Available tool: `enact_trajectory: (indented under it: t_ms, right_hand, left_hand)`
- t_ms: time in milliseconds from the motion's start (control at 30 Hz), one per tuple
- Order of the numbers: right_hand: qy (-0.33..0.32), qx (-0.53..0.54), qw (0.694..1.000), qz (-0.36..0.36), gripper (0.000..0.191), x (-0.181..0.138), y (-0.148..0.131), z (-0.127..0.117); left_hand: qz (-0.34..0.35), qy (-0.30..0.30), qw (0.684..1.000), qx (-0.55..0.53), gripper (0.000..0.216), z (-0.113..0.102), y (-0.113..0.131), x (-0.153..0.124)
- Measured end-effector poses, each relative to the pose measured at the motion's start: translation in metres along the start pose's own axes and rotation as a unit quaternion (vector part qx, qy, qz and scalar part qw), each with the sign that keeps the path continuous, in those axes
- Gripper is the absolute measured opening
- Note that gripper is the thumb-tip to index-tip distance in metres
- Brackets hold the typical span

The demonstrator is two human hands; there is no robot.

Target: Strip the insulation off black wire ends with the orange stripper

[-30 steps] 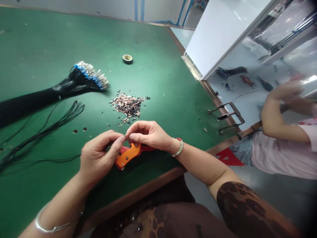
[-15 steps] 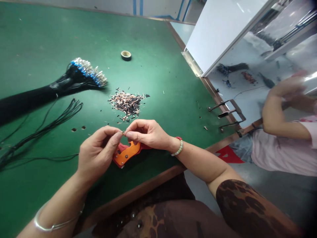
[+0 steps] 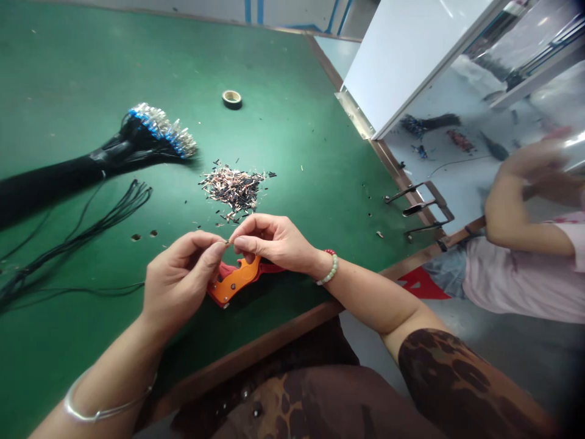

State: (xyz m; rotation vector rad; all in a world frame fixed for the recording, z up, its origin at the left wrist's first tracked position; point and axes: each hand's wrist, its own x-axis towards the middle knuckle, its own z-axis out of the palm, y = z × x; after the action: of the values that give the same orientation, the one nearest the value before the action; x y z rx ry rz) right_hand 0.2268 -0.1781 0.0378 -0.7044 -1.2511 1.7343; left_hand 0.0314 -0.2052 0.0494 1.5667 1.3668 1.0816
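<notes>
My left hand (image 3: 183,280) and my right hand (image 3: 272,242) meet above the green mat, their fingertips pinching a tiny dark wire end (image 3: 227,242). Just beneath them lies an orange and red wire-stripping tool (image 3: 233,281), partly hidden by my hands and apparently not held. Beyond my fingertips is a heap of cut wire pieces (image 3: 233,190), copper and black. To the left lie a black wire harness (image 3: 155,137) with blue-and-silver terminals and a loose bunch of thin black wires (image 3: 77,244).
A small roll of tape (image 3: 231,99) stands on the green mat (image 3: 292,146). The wooden table edge (image 3: 247,353) runs before me. At right are a white panel (image 3: 411,55), a metal bracket (image 3: 423,210), and a co-worker's arm (image 3: 516,210) in a pink sleeve.
The table contents sit slightly higher in the view. My hands keep pinching the tiny wire end, and my right hand has risen a little above the orange tool.
</notes>
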Motion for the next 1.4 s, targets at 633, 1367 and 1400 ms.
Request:
enact_trajectory:
  t_ms: [633,1367,1400]
  right_hand:
    - [-0.021,-0.052,0.998,-0.015,0.016,-0.001,0.004,0.0]
    - [0.064,-0.043,0.997,-0.012,0.029,0.001,-0.003,-0.003]
    - [0.05,-0.049,0.997,-0.019,0.029,0.0,-0.003,-0.002]
  left_hand:
    - [-0.021,0.015,1.0,-0.015,0.015,-0.001,0.0,0.001]
    - [0.0,-0.003,0.999,0.032,0.021,-0.002,0.0,-0.004]
    - [-0.001,-0.004,0.999,0.032,0.022,-0.002,0.0,-0.004]
